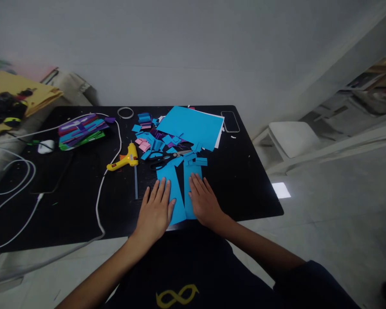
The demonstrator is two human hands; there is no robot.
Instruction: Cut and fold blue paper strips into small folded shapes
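Note:
Two blue paper strips lie on the black table near its front edge, their lower ends meeting and a narrow dark gap between them. My left hand (155, 210) rests flat on the left strip (177, 201), fingers spread a little. On the right strip (189, 205) lies my right hand (204, 198), its fingers stretched out. Black-handled scissors (173, 156) lie just beyond the strips, among small cut blue pieces (201, 161). Farther back is a large blue sheet (193, 126) on top of a white one.
A yellow glue gun (125, 159) with a white cord sits left of the strips. Bundled colored paper (82, 131), a gray ring (125, 113) and pink pieces (143, 145) are nearby. A phone-shaped outline (230, 122) is at the back right; a white stool (292, 138) stands beyond.

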